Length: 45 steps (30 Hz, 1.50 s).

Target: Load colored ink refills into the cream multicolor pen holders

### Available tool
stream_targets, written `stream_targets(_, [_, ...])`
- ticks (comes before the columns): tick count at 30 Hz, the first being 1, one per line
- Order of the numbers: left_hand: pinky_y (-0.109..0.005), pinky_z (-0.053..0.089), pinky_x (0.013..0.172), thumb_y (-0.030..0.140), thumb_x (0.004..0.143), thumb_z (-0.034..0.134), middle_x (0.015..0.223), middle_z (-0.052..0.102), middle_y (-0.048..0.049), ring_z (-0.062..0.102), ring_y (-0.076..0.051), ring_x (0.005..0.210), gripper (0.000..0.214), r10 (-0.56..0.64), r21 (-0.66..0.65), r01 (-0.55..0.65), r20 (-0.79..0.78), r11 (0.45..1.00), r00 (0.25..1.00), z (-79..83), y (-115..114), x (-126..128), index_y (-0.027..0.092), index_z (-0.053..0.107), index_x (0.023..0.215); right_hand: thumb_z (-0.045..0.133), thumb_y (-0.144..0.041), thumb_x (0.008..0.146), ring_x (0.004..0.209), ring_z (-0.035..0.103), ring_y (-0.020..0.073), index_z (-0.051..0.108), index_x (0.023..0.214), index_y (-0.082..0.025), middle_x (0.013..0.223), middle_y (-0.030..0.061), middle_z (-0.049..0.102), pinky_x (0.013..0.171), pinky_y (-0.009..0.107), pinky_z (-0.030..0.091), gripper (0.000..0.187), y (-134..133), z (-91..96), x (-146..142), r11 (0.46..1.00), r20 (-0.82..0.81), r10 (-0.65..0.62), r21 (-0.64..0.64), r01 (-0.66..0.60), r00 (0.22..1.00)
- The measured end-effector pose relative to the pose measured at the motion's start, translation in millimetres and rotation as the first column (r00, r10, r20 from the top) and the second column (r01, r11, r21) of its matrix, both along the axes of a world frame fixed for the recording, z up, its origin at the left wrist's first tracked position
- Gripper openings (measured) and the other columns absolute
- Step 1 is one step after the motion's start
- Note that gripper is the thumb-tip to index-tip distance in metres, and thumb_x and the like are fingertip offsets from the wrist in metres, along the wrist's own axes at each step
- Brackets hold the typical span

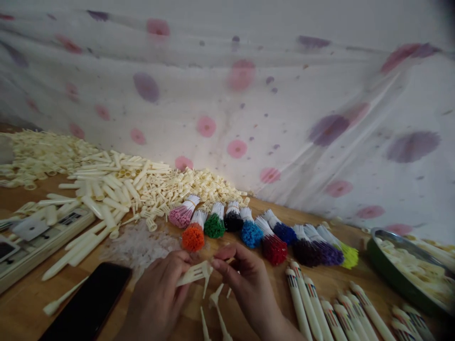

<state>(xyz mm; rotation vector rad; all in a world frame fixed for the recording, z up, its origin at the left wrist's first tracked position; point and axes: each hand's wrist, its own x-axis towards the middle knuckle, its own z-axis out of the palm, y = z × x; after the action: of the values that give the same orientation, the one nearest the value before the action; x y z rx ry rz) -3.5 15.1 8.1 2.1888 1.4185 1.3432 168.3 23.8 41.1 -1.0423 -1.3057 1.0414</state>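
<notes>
My left hand (156, 293) is closed around a cream slotted pen barrel piece (193, 274), its slots facing up. At the right end of that piece, the thumb and fingertips of my right hand (249, 286) are pinched together; what they grip is too small to make out. Thin cream pointed pen parts (219, 316) lie on the table below and between my hands. Just beyond my fingers stand bundles of coloured pen refills, among them an orange bundle (193, 237), a green bundle (214, 225) and a red bundle (274, 247).
A heap of cream pen parts (177, 184) runs along the back left, near small clear plastic pieces (138, 246). A black phone (88, 300) and a power strip (46, 237) lie left. Multicolour pens (313, 303) and a green bowl (384, 270) of parts are right.
</notes>
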Motion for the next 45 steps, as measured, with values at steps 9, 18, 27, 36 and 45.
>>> stream_targets(9, [-0.024, 0.041, 0.066, 0.004, 0.060, 0.065, 0.082, 0.072, 0.0013, 0.064, -0.021, 0.072, 0.028, 0.028, -0.067, -0.023, 0.075, 0.997, 0.997, 4.8, -4, 4, 0.029, 0.064, 0.073, 0.071, -0.043, 0.063, 0.047, 0.040, 0.0082, 0.054, 0.058, -0.018, 0.051, -0.0045, 0.048, 0.045, 0.019, 0.035, 0.031, -3, -6.0, -8, 0.989, -0.066, 0.052, -0.137, -0.060, 0.996])
stream_targets(18, [-0.027, 0.046, 0.063, 0.010, 0.073, 0.053, 0.088, 0.069, 0.0015, 0.067, -0.020, 0.074, 0.020, 0.016, -0.132, -0.025, -0.073, 0.991, 0.997, 1.5, -5, 2, 0.028, 0.055, 0.081, 0.066, -0.056, 0.065, 0.045, 0.041, 0.0080, 0.054, 0.055, -0.017, 0.048, -0.0048, 0.044, 0.044, 0.018, 0.035, 0.043, -4, -5.7, -12, 0.980, -0.042, 0.065, -0.186, -0.072, 0.997])
stream_targets(27, [-0.025, 0.053, 0.064, 0.013, 0.079, 0.047, 0.093, 0.066, 0.0025, 0.068, -0.016, 0.080, 0.017, -0.001, -0.111, -0.019, -0.178, 0.994, 0.984, 0.0, -5, 0, 0.029, 0.046, 0.085, 0.067, -0.057, 0.064, 0.047, 0.039, 0.0077, 0.057, 0.056, -0.015, 0.049, -0.0031, 0.047, 0.048, 0.019, 0.033, 0.044, -6, -7.3, -11, 0.968, -0.072, 0.061, -0.240, -0.077, 0.996])
stream_targets(36, [-0.022, 0.053, 0.063, 0.010, 0.074, 0.046, 0.090, 0.065, 0.0023, 0.068, -0.015, 0.080, 0.020, 0.028, -0.068, -0.039, -0.151, 0.997, 0.988, -0.5, -4, -3, 0.028, 0.045, 0.082, 0.066, -0.048, 0.070, 0.054, 0.049, 0.0107, 0.068, 0.069, -0.017, 0.058, 0.0014, 0.057, 0.054, 0.021, 0.038, 0.031, -11, -5.5, -7, 0.962, -0.050, 0.176, -0.203, -0.183, 0.983])
stream_targets(45, [-0.026, 0.053, 0.065, 0.007, 0.074, 0.044, 0.087, 0.066, 0.0000, 0.068, -0.017, 0.078, 0.026, 0.048, 0.047, -0.036, -0.283, 0.998, 0.958, -2.0, -5, -1, 0.027, 0.044, 0.090, 0.069, -0.057, 0.060, 0.050, 0.042, 0.0086, 0.065, 0.058, -0.016, 0.052, -0.0009, 0.052, 0.052, 0.021, 0.035, 0.041, -4, -2.2, -9, 0.923, -0.105, 0.205, -0.311, -0.228, 0.973])
